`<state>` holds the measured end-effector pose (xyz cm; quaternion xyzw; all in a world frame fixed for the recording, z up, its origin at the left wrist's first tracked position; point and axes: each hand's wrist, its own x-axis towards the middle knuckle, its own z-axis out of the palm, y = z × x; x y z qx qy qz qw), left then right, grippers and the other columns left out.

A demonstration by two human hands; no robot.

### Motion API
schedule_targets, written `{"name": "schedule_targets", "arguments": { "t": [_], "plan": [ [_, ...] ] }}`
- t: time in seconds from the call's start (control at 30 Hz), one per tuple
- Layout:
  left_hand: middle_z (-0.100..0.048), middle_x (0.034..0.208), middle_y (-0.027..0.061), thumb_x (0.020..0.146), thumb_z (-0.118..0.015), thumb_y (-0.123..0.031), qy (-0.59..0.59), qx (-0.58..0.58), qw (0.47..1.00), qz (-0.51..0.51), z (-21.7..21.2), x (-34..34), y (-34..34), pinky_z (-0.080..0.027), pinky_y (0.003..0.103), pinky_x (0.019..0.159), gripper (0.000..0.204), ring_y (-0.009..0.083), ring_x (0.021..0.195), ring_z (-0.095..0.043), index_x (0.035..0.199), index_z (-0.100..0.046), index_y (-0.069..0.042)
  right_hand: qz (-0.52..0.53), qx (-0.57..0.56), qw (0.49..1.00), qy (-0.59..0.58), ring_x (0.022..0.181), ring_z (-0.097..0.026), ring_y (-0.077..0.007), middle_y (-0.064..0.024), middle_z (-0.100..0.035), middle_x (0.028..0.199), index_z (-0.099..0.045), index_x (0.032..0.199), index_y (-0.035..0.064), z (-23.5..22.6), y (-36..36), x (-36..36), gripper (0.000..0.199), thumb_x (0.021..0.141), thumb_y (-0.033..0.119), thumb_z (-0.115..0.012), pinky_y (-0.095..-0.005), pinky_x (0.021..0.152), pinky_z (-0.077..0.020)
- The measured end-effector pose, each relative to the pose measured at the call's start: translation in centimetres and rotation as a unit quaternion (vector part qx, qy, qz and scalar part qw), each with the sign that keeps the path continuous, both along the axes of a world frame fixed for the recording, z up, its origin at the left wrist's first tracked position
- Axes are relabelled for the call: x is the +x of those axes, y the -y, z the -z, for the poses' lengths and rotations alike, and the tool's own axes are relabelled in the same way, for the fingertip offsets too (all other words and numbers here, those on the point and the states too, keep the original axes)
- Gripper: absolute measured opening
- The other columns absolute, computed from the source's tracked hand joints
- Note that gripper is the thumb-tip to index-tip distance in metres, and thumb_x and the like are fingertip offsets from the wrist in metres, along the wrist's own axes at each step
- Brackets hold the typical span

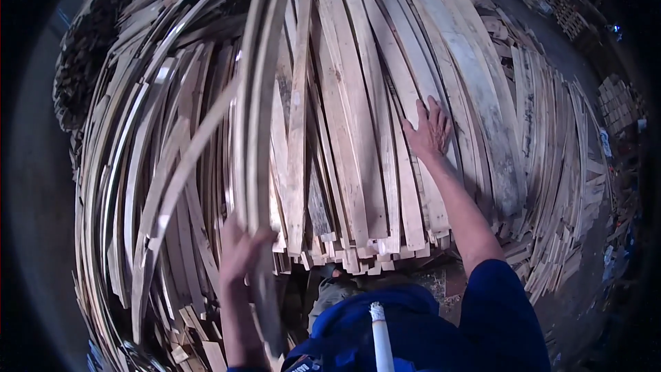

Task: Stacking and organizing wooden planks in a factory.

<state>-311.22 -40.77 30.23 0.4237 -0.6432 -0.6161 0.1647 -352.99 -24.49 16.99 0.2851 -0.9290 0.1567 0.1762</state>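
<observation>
Long wooden slats (253, 89) stand out toward the camera left of the middle, slightly blurred, at least two of them side by side. My left hand (241, 248) is closed around their near part. Some of its fingers are hidden behind the wood. Across the middle lies a broad stack of rough, pale planks (348, 89), their ends roughly lined up on the near side. My right hand (429, 131) rests on one of these planks with its fingers spread, holding nothing.
On the left, a pile of thin, narrow slats (141, 110) runs lengthwise, some tilted. More strips (561, 131) lie along the right. Short offcuts (196, 334) are heaped at the lower left. A cigarette (381, 337) with an ash tip juts up at the bottom.
</observation>
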Motion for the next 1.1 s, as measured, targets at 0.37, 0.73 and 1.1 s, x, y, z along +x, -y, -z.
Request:
{"name": "schedule_targets", "arguments": {
  "t": [0.37, 0.73, 1.1],
  "plan": [
    [-0.031, 0.149, 0.036, 0.086, -0.063, -0.064, 0.114, -0.276, 0.954, 0.007, 17.9, -17.5, 10.0, -0.026, 0.046, 0.117, 0.099, 0.0449, 0.145, -0.024, 0.148, -0.032, 0.006, 0.003, -0.028, 0.999, -0.015, 0.141, -0.031, -0.0278, -0.0079, -0.037, 0.15, -0.053, 0.138, 0.0147, 0.4, 0.1, -0.4, 0.063, 0.082, 0.039, -0.07, -0.0516, 0.114, -0.0225],
    [-0.058, 0.092, 0.0184, 0.088, -0.071, -0.032, 0.013, -0.238, 0.969, -0.062, 19.3, -8.7, -2.9, -0.048, 0.045, 0.087, 0.042, 0.0323, 0.09, -0.059, 0.102, -0.055, 0.003, 0.015, 0.029, 0.998, -0.047, 0.142, -0.032, -0.0288, -0.0092, -0.041, 0.15, -0.053, 0.139, 0.0183, 1.5, 0.5, -0.8, 0.062, 0.084, 0.044, -0.067, -0.056, 0.112, -0.026],
    [-0.032, 0.15, 0.0312, 0.084, -0.064, -0.058, 0.171, -0.235, 0.956, -0.033, 18.8, 0.0, 5.1, -0.031, 0.052, 0.114, 0.083, 0.0503, 0.136, -0.034, 0.143, -0.044, -0.004, -0.081, 0.051, 0.989, -0.113, 0.135, -0.043, -0.0355, -0.0194, -0.045, 0.147, -0.054, 0.139, 0.0112, 2.8, 0.5, -1.9, 0.066, 0.088, 0.052, -0.064, -0.0487, 0.111, -0.0354]
  ]
}}
